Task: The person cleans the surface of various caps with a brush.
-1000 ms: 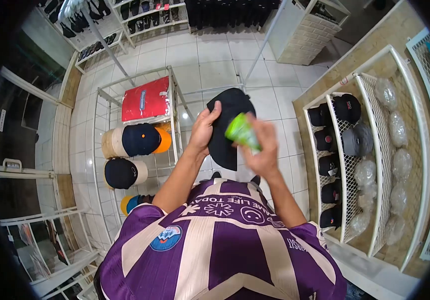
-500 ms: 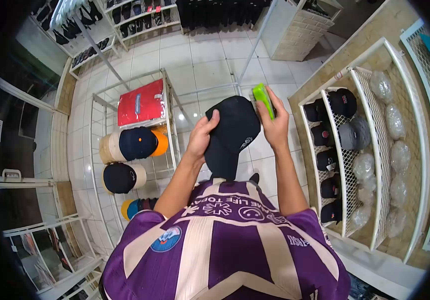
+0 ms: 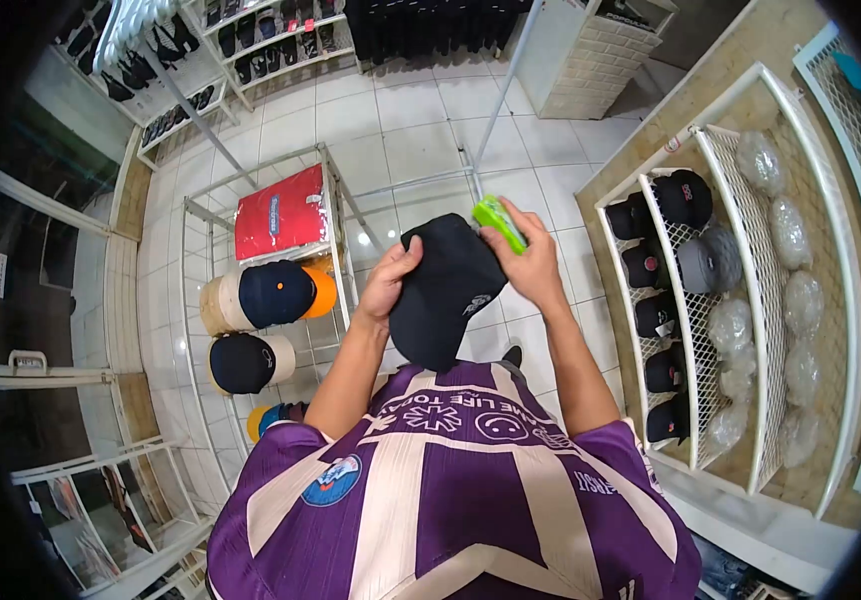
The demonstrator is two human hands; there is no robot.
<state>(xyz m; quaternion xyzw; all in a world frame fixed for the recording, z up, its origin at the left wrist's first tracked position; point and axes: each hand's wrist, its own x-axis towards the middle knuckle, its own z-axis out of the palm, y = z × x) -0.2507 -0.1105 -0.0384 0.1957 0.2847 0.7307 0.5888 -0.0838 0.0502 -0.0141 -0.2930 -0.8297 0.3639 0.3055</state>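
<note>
A black cap [image 3: 442, 295] with a small light emblem is held in front of my chest, its brim pointing down toward me. My left hand [image 3: 388, 280] grips the cap's left side, thumb on top of the fabric. In my right hand [image 3: 532, 258] is a bright green brush-like object [image 3: 499, 223], held beside the upper right of the cap. Whether its underside touches the cap cannot be made out.
On the left, a wire rack [image 3: 190, 290] bears a red packaged garment [image 3: 282, 212] and several caps [image 3: 277, 292]. A white mesh shelf [image 3: 685, 330] with caps and plastic-wrapped items stands on the right. Shoe shelves [image 3: 280, 42] are at the back.
The green object and my right hand have moved left and down, closer to the cap. The cap and my left hand have shifted slightly down, and the cap has tilted a little.
</note>
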